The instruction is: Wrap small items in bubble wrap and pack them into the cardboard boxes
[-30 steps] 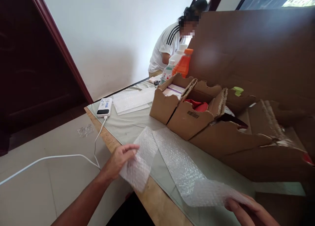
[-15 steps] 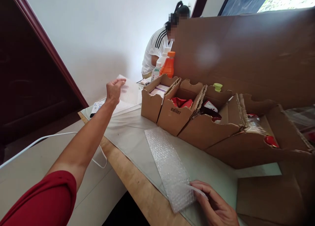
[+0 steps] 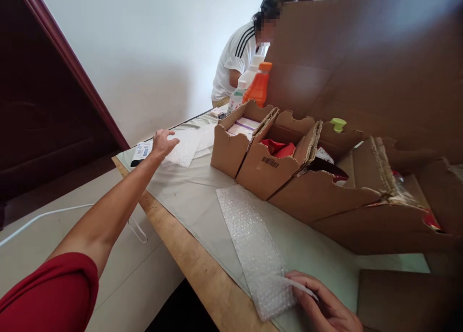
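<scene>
My right hand pinches the raised edge of a long bubble wrap strip between thumb and fingers. The strip lies across the cloth-covered table, its near end folded up. At the far left of the table my left hand is empty, with thumb and forefinger apart. Right beside it, a translucent wrap sheet lies on other pale sheets. A white package with blue print sits just left of this hand, with a dark object partly under it.
Cardboard bins holding red and white packets line the table's right side, before a tall cardboard panel. An orange bottle and clear bottles stand behind them. A co-worker in white sits beyond. A white cable hangs at left.
My left hand has let go of the translucent wrap sheet it was lifting, and the sheet now lies flat. My right hand keeps its pinch on the bubble wrap strip. The view has shifted slightly.
</scene>
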A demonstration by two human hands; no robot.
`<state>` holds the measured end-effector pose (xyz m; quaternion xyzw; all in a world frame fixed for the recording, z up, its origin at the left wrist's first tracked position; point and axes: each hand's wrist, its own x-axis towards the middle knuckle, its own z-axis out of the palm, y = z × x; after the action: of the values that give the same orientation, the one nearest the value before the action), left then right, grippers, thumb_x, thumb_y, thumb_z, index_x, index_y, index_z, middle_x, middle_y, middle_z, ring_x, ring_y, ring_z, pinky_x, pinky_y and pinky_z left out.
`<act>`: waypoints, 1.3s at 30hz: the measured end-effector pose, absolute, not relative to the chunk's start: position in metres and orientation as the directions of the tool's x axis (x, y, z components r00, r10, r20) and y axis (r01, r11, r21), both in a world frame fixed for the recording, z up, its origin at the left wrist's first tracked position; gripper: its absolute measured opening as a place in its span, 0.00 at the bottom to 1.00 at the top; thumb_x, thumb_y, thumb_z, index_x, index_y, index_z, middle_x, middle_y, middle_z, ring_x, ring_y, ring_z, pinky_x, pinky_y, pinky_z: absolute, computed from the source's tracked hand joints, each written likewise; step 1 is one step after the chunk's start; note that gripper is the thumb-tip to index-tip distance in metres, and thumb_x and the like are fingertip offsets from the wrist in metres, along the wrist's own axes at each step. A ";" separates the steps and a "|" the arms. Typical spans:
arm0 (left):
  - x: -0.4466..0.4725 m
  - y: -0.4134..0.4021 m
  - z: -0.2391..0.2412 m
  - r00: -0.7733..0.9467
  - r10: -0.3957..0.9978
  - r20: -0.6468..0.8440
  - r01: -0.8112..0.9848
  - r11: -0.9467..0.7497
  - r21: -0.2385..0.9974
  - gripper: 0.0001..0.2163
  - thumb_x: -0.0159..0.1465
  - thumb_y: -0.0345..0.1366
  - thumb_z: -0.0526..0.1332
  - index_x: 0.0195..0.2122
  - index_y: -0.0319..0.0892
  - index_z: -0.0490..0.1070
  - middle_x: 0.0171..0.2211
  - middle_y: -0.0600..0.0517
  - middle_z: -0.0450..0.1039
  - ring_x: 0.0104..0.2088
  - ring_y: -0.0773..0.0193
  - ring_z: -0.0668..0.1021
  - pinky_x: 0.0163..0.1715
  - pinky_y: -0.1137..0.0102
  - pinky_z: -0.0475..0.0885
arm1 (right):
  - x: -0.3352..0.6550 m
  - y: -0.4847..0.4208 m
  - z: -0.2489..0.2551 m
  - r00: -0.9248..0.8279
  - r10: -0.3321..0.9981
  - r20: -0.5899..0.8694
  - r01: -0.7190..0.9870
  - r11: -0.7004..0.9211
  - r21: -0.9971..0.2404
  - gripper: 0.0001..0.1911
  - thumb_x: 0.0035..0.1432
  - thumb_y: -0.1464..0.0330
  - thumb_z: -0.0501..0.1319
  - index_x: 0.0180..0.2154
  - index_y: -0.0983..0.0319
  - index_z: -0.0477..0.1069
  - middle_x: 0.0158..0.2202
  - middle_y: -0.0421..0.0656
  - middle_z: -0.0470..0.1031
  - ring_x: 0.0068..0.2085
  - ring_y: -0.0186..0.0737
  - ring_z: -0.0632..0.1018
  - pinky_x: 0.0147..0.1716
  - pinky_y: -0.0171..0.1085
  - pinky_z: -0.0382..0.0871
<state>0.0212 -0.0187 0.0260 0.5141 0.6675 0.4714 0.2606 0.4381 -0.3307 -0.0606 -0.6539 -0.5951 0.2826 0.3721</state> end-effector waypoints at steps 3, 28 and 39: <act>0.045 -0.072 0.024 -0.167 0.960 0.224 0.557 -0.096 0.825 0.13 0.57 0.29 0.68 0.45 0.43 0.78 0.64 0.45 0.68 0.70 0.45 0.61 0.70 0.47 0.55 | 0.431 -0.331 -0.053 0.172 0.985 0.004 0.515 -0.087 -0.853 0.15 0.59 0.54 0.65 0.36 0.57 0.83 0.39 0.45 0.85 0.40 0.43 0.84 0.42 0.31 0.78; 0.185 -0.247 -0.045 0.689 0.678 0.256 0.490 -0.697 0.524 0.18 0.65 0.35 0.60 0.55 0.38 0.75 0.60 0.36 0.72 0.60 0.43 0.74 0.60 0.46 0.69 | 0.371 -0.448 -0.035 0.122 0.953 -0.278 0.034 -0.284 -0.958 0.10 0.65 0.61 0.60 0.36 0.61 0.71 0.30 0.38 0.69 0.31 0.33 0.68 0.30 0.32 0.64; 0.138 -0.322 -0.032 0.569 0.822 -0.021 0.458 -0.295 0.839 0.24 0.67 0.37 0.62 0.64 0.43 0.66 0.45 0.48 0.80 0.45 0.59 0.81 0.48 0.64 0.77 | 0.362 -0.433 -0.047 0.319 0.947 0.024 0.460 -0.133 -0.878 0.05 0.66 0.67 0.61 0.43 0.58 0.72 0.32 0.37 0.79 0.29 0.32 0.79 0.31 0.29 0.72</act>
<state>0.1381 -0.3218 -0.0317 0.7760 0.4123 0.2134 0.4269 0.3621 -0.4331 -0.0469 -0.6946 -0.5065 0.2897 0.4207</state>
